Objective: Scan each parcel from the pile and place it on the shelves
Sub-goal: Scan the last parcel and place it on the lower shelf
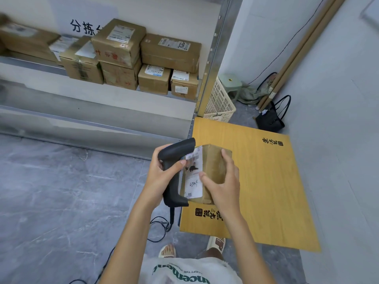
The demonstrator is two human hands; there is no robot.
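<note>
Currently left hand (159, 171) grips the black handheld barcode scanner (174, 173), fingers wrapped round the handle, thumb touching the white shipping label (192, 175). Right hand (223, 179) holds the small brown cardboard parcel (213, 165), fingers curled over its far edge, thumb on the label. Scanner head sits against the parcel's left edge. Both are held over the near-left corner of a yellow wood-grain board (266, 181) lying flat on the grey marble-look floor (61, 191). Scanner cable (162, 228) trails on the floor near the feet. Grey metal shelving (213, 58) ahead-left: stacked brown boxes (143, 58) fill the right end, up to the upright post. Cream plastic crate (220, 101) sits just beside the post; black handbag (270, 119) against the right wall.
</note>
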